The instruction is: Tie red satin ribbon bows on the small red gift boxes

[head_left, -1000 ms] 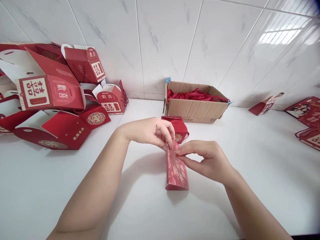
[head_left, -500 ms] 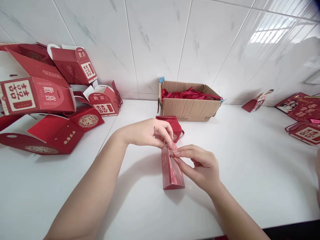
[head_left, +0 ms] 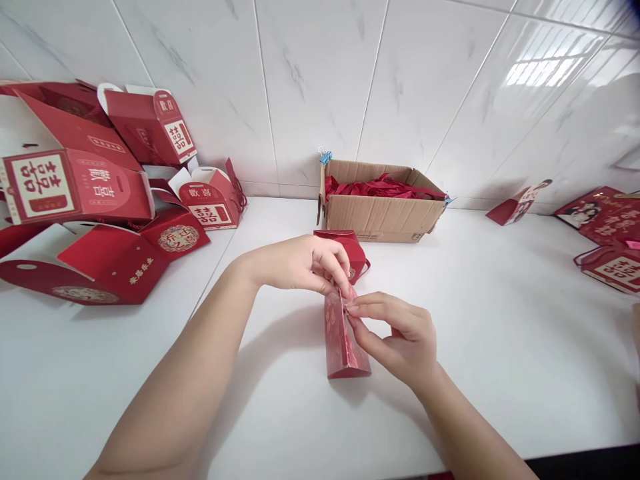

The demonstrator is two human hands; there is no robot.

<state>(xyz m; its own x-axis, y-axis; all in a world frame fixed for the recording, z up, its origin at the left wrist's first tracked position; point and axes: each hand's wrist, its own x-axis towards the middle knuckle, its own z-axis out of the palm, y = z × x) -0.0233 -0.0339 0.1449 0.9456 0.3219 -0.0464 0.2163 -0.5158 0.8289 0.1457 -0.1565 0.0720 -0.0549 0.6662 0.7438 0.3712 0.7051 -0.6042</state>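
A small red gift box (head_left: 345, 347) with a ridged, wedge-like top stands on the white table in front of me. My left hand (head_left: 320, 267) reaches over its far end, with thumb and fingers pinching the top edge. From the right, my right hand (head_left: 397, 330) pinches at the middle of the same edge; the small bit between its fingertips is too hidden to name. Just behind the box, partly covered by my left hand, sits another red box (head_left: 353, 250) with a cord at its side.
An open cardboard box (head_left: 385, 215) of red ribbons (head_left: 370, 188) stands against the tiled wall. Several red boxes (head_left: 100, 187) are piled at the left. A wedge-shaped box (head_left: 517, 203) and red bags (head_left: 613, 267) lie at the right. Part of another person shows at the right edge.
My right hand's fingertips have pressed closer to the box's top edge, and the orange bit seen at them is now mostly hidden. The left hand keeps its pinch. The view has shifted slightly.
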